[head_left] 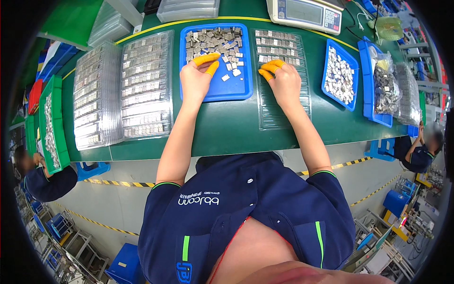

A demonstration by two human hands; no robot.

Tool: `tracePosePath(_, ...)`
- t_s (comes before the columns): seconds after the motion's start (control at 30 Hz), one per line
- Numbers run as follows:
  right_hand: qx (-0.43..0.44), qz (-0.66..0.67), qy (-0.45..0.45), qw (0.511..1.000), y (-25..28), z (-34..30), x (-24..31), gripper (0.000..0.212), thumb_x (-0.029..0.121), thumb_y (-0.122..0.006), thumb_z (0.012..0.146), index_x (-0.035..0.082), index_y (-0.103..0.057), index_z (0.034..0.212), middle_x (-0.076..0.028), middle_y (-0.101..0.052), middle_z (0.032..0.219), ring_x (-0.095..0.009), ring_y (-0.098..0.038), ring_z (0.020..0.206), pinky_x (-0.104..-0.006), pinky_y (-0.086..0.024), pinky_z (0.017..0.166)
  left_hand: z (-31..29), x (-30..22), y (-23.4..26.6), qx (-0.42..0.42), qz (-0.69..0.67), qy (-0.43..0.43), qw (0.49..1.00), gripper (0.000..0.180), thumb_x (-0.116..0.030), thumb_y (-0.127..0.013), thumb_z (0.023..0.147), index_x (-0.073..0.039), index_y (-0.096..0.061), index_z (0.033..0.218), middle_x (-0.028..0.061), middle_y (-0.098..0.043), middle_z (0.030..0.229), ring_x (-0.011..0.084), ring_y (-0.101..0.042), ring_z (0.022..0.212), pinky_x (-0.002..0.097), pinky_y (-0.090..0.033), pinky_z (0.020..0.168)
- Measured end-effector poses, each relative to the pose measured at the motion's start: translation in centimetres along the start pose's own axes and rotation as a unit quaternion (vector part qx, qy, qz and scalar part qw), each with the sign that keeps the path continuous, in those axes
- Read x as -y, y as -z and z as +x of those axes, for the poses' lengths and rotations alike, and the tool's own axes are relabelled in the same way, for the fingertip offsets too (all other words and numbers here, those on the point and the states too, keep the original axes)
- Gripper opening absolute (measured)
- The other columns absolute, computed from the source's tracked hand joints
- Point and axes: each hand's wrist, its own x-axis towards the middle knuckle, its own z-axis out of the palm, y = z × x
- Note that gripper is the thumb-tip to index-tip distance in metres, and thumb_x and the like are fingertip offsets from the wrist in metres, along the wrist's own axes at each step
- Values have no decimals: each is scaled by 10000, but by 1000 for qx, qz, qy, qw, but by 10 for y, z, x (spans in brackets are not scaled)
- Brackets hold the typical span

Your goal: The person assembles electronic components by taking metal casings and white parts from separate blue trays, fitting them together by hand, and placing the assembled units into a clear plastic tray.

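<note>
My left hand (195,81) is over a blue tray (215,93) of loose small metal parts (213,39). Yellow finger covers sit on its thumb and forefinger, whose tips nearly meet; whatever is between them is too small to make out. My right hand (285,84), with yellow covers too, is above a clear plastic blister tray (280,113). Its fingertips are drawn together at the left side of that tray, beside the filled rows, and I cannot make out what they pinch. Small metal parts stand in the tray's far rows, while the nearer slots show bare plastic.
Left of the blue tray lie a filled clear tray (146,90) and a stack of filled trays (94,94). A green bin (56,123) stands farther left. On the right are a smaller blue tray (353,75), a blue bin (368,90) and a weighing scale (307,13). Co-workers sit at both sides.
</note>
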Motion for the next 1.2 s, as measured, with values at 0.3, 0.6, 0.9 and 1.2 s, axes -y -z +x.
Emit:
tracePosePath(0.3, 7, 69, 45, 997, 28, -4, -35, 173, 97, -643, 688, 65, -643, 858, -97, -608, 896, -270, -563, 811, -344, -454, 733, -5, -6, 0, 77, 339, -156, 925, 220, -221, -721, 618, -86, -679, 786, 106, -610, 815, 272, -543, 812, 349, -424, 750)
tracePosePath(0.6, 29, -64, -376, 924, 92, -35, -147, 205, 108, -660, 693, 38, -653, 886, -164, -606, 744, -282, -589, 696, -358, -461, 627, -12, -18, -8, 75, 343, -104, 931, 206, -116, -730, 604, -69, -673, 796, 94, -609, 806, 221, -565, 722, 304, -449, 686)
tracePosePath(0.9, 50, -84, -298, 950, 77, -36, -151, 227, 60, -662, 658, -2, -635, 874, -182, -608, 796, -295, -594, 708, -369, -470, 649, -10, -10, -8, 84, -108, 16, 990, 246, 48, -636, 718, 50, -604, 962, 117, -617, 959, 153, -590, 869, 251, -464, 796)
tracePosePath(1.2, -239, -174, -216, 931, 82, -29, -139, 205, 43, -606, 718, 26, -591, 922, -146, -573, 875, -311, -482, 907, -362, -404, 771, -15, -19, -13, 81, -211, 123, 966, 268, -46, -588, 797, 39, -557, 1049, 121, -621, 936, 189, -627, 809, 212, -471, 607)
